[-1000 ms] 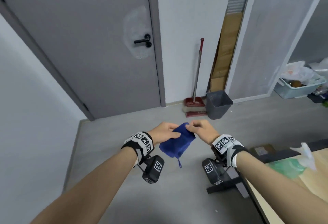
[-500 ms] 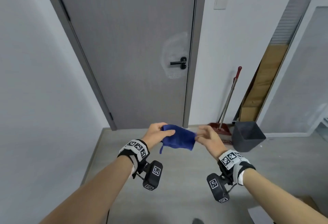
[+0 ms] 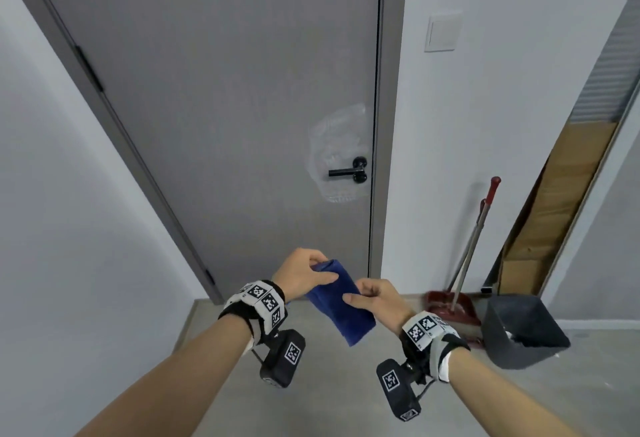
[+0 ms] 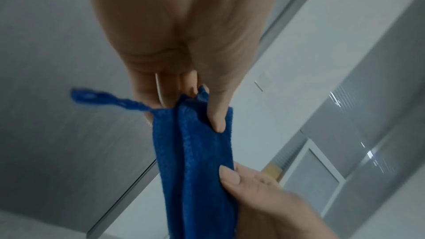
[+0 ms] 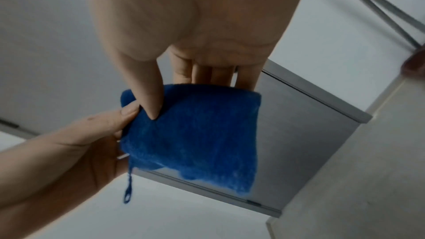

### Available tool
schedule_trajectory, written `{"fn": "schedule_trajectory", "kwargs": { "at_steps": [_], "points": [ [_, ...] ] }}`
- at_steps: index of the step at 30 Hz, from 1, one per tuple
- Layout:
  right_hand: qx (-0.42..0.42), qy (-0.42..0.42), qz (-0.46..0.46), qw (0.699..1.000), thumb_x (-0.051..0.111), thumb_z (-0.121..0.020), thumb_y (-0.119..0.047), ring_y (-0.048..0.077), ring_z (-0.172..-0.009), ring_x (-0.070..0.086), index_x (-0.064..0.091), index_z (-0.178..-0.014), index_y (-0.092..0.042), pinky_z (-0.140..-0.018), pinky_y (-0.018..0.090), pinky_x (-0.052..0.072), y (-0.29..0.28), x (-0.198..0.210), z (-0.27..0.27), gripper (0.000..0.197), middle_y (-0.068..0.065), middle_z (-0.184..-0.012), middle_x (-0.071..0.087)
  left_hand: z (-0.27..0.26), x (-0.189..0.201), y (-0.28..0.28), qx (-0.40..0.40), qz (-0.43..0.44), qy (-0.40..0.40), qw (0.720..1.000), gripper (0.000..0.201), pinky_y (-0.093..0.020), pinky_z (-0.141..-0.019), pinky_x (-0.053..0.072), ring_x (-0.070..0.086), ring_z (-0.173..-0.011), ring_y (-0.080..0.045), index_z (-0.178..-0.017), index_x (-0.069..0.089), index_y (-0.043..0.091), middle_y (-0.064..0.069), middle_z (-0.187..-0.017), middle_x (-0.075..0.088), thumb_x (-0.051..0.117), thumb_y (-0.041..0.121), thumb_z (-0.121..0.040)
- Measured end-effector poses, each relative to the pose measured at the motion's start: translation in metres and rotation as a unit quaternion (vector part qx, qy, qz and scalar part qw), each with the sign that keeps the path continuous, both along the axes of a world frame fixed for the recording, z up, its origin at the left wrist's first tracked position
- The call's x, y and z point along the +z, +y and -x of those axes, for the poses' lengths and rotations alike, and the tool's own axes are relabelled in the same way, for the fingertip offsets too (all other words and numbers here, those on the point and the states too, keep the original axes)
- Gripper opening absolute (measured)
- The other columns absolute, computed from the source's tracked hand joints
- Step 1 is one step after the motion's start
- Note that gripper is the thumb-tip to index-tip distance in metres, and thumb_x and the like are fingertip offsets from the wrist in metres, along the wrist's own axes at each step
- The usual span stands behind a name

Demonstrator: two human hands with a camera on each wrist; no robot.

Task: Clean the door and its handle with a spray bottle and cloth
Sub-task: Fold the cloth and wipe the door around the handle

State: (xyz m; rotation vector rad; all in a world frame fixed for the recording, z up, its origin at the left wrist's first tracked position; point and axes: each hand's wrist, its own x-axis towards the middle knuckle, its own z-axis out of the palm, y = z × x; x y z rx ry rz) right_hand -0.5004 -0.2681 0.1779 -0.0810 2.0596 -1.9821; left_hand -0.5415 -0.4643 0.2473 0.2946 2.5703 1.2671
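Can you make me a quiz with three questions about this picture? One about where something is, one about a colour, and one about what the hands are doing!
1. Where is the wet foamy patch on the door?
A. Around the handle
B. Down by the floor
C. By the hinges

2. What colour is the cloth?
A. Red
B. Blue
C. Yellow

3. What are the hands doing with the cloth?
A. Both pinch it
B. Only the left holds it
C. Neither touches it

Answers:
1. A, the whitish patch surrounds the black handle.
2. B, the cloth is deep blue in every view.
3. A, the left hand pinches one end and the right hand pinches the side, thumbs pressed on the fabric.
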Motion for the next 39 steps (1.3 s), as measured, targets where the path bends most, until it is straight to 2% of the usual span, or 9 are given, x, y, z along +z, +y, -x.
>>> {"fn": "schedule_trajectory", "kwargs": {
  "at_steps": [3, 9, 12, 19, 23, 26, 31, 34, 39],
  "points": [
    [-0.012, -0.008, 0.033, 0.999, 0.074, -0.085, -0.010, 0.019, -0.070, 0.061, 0.066, -0.081, -0.004, -0.065, 0.029, 0.049, 0.009, 0.009, 0.046, 0.011, 0.010, -0.076, 0.067, 0.045, -0.002, 0.010, 0.092, -0.053, 0.002, 0.994, 0.012, -0.022, -0.072, 0.050, 0.066, -0.083, -0.008, -0.093, 0.071, 0.013, 0.000, -0.087, 0.072, 0.076, 0.017, -0.083],
    [-0.151, -0.022, -0.002, 0.988, 0.072, -0.088, -0.011, 0.022, -0.060, 0.055, 0.065, -0.062, -0.016, -0.059, 0.030, 0.046, 0.034, -0.002, 0.127, 0.027, 0.001, -0.059, 0.062, 0.124, -0.022, 0.018, 0.212, -0.109, -0.037, 0.970, 0.019, -0.031, -0.063, 0.051, 0.066, -0.078, -0.025, -0.105, 0.066, 0.008, -0.010, -0.093, 0.072, 0.061, 0.004, -0.087],
    [-0.226, -0.032, -0.011, 0.973, 0.072, -0.087, -0.013, 0.026, -0.066, 0.057, 0.064, -0.068, -0.007, -0.064, 0.040, 0.047, 0.054, -0.011, 0.174, 0.022, 0.014, -0.066, 0.061, 0.160, -0.035, 0.017, 0.205, -0.106, -0.069, 0.971, 0.020, -0.026, -0.059, 0.048, 0.066, -0.080, -0.022, -0.108, 0.065, 0.011, -0.005, -0.097, 0.071, 0.057, 0.006, -0.090],
    [-0.322, 0.020, -0.089, 0.942, 0.066, -0.088, -0.006, 0.025, -0.071, 0.060, 0.070, -0.081, -0.008, -0.070, 0.038, 0.051, 0.081, -0.004, 0.294, 0.008, 0.010, -0.073, 0.065, 0.286, -0.056, 0.018, 0.131, -0.078, -0.086, 0.985, 0.021, -0.025, -0.056, 0.045, 0.064, -0.072, -0.015, -0.107, 0.063, 0.014, -0.003, -0.104, 0.067, 0.052, 0.005, -0.092],
    [-0.358, 0.024, -0.123, 0.925, 0.065, -0.087, -0.008, 0.027, -0.079, 0.064, 0.073, -0.090, -0.011, -0.082, 0.045, 0.055, 0.084, -0.007, 0.355, 0.009, 0.011, -0.083, 0.070, 0.362, -0.060, 0.028, 0.078, -0.036, -0.065, 0.994, 0.022, -0.037, -0.083, 0.055, 0.069, -0.094, -0.030, -0.099, 0.066, 0.017, -0.003, -0.101, 0.071, 0.052, 0.003, -0.087],
    [-0.379, 0.013, -0.139, 0.915, 0.062, -0.088, -0.008, 0.031, -0.093, 0.067, 0.073, -0.099, -0.011, -0.091, 0.046, 0.054, 0.086, -0.011, 0.387, 0.016, 0.014, -0.095, 0.072, 0.405, -0.058, 0.040, 0.031, -0.005, -0.038, 0.999, 0.027, -0.036, -0.096, 0.051, 0.065, -0.103, -0.026, -0.106, 0.065, 0.018, -0.002, -0.105, 0.068, 0.055, 0.002, -0.086],
    [-0.376, 0.022, -0.178, 0.909, 0.053, -0.090, -0.006, 0.029, -0.091, 0.064, 0.071, -0.100, -0.011, -0.090, 0.044, 0.051, 0.094, -0.013, 0.427, 0.022, 0.011, -0.091, 0.069, 0.452, -0.058, 0.058, 0.003, 0.032, -0.018, 0.999, 0.036, -0.029, -0.073, 0.050, 0.062, -0.085, -0.019, -0.122, 0.060, 0.019, -0.002, -0.107, 0.065, 0.054, 0.006, -0.089],
    [-0.368, 0.036, -0.230, 0.900, 0.053, -0.093, -0.009, 0.031, -0.108, 0.063, 0.067, -0.119, -0.011, -0.098, 0.040, 0.048, 0.096, -0.015, 0.447, 0.029, 0.013, -0.112, 0.070, 0.464, -0.062, 0.064, -0.012, 0.079, -0.001, 0.997, 0.034, -0.027, -0.060, 0.047, 0.063, -0.077, -0.020, -0.121, 0.059, 0.022, -0.001, -0.094, 0.065, 0.055, 0.007, -0.090],
    [-0.264, 0.093, -0.335, 0.900, 0.050, -0.095, -0.002, 0.037, -0.113, 0.061, 0.063, -0.126, -0.004, -0.096, 0.033, 0.043, 0.090, -0.031, 0.490, 0.033, 0.019, -0.122, 0.066, 0.479, -0.080, 0.075, -0.016, 0.131, -0.012, 0.991, 0.031, -0.028, -0.059, 0.047, 0.063, -0.074, -0.020, -0.122, 0.060, 0.024, -0.003, -0.095, 0.066, 0.055, 0.015, -0.092]
  ]
}}
